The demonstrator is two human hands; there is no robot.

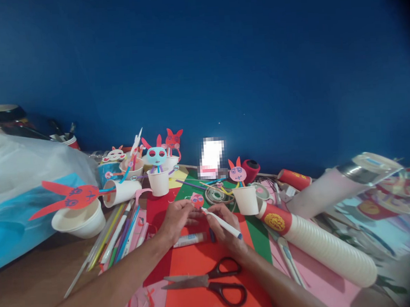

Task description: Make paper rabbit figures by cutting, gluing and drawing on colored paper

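Observation:
My left hand [181, 216] pinches a small red paper face [197, 200] with drawn eyes and pink edges at its top. In my right hand [226, 228] is a white marker [224, 223] with a blue end, its tip touching or very close to the lower part of the face. Beneath the hands lie sheets of red and orange paper [192, 293]. A glue tube [190, 239] and a dark pen cap [212, 235] rest between my wrists. Nearer to me, black-handled scissors [209, 281] lie with their blades slightly apart.
Paper cups with rabbit-faced figures, such as a blue mask [156, 155] and a pink face [238, 173], stand behind. A long cup stack [328, 243] and a cutter [291, 261] lie right. Straws and pens [118, 237] lie left, near a plastic bag [28, 159]. A blue wall rises behind.

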